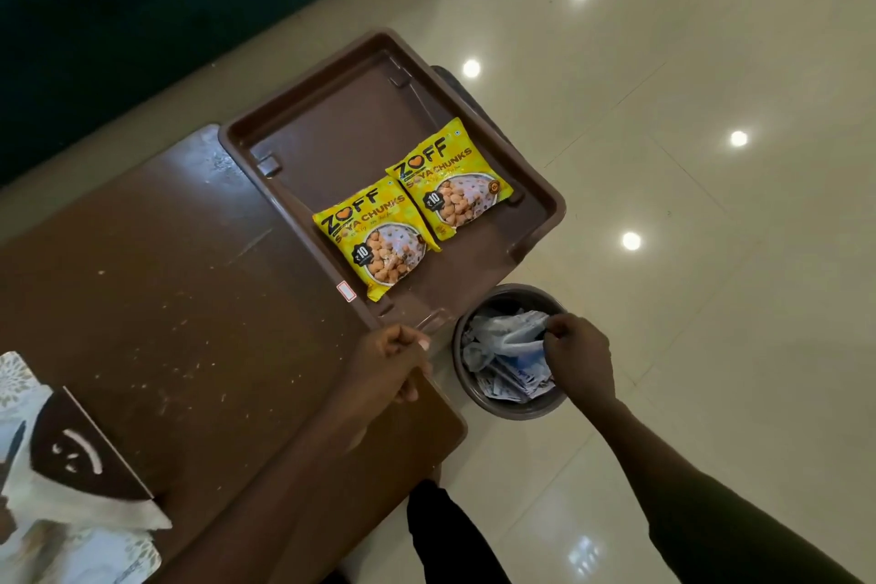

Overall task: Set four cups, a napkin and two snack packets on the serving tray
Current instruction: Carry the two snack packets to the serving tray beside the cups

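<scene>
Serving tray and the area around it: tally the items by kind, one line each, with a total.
Serving tray: 1
Yellow snack packets, both on the tray: 2
Waste bin with crumpled wrappers, on the floor: 1
Napkin holder with napkins, on the table: 1
Cups: 0 in view
Total: 5

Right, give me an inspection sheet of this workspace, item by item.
Surface: scuffed brown wooden table, speckled with pale marks.
Job's things: brown plastic serving tray overhanging the table's end; two yellow soya chunk packets side by side on it. No cups seen.
Clutter: patterned white paper holder with napkins at the table's near corner.
Hands: left hand pinches a clear wrapper; right hand in the round bin of crumpled waste.
Cables: nothing seen.
Surroundings: glossy cream tiled floor.
</scene>
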### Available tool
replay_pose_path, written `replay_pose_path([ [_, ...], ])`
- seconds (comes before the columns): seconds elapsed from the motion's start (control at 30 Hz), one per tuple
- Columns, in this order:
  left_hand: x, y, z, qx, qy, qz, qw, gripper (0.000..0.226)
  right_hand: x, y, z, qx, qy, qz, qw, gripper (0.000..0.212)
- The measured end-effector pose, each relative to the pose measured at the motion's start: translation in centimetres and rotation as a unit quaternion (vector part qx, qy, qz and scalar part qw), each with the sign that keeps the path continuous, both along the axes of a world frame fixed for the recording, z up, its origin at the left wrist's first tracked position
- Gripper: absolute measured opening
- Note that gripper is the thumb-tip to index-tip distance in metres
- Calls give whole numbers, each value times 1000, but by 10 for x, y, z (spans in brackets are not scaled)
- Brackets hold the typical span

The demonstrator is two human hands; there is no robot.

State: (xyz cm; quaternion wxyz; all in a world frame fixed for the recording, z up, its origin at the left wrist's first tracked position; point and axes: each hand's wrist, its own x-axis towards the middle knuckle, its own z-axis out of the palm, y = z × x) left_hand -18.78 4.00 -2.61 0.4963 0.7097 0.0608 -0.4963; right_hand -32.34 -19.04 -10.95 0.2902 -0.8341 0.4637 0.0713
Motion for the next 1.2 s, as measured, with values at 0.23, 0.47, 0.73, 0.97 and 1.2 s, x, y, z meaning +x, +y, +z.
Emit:
replay_pose_path([
  [0.23,13,16,5,5,-116,146,982,10,64,23,48,-82,-177,150,969,1],
  [0.47,40,26,18,2,-151,225,963,10,103,32,80,-65,-227,174,956,3],
  [0.73,86,-11,29,-22,-144,285,947,47,184,-3,99,-15,-227,136,964,19],
  [0.97,92,-42,13,35,-75,292,953,65,220,-32,87,6,14,183,983,38],
  [1.2,96,-71,-11,102,-68,308,943,90,233,-31,72,35,31,203,978,56],
])
